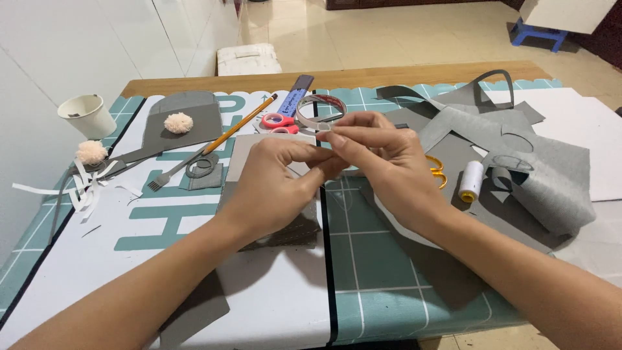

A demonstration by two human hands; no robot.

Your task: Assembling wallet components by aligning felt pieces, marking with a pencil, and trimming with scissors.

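Observation:
My left hand [275,178] and my right hand [382,155] meet over the middle of the table. Together they hold a roll of double-sided tape [321,110], a thin white ring with a reddish inner rim, and my right fingertips pinch its loose end [324,128] near my left fingers. Under my hands lies a grey felt piece [243,152] on the teal cutting mat [389,259].
Red-handled scissors [278,121], a pencil [240,124], a ruler [297,92], a small fork-like tool [170,170], two pompoms [177,122], a paper cup [87,115], paper strips [81,191], a white thread spool [470,180] and heaped grey felt [544,175] surround my hands.

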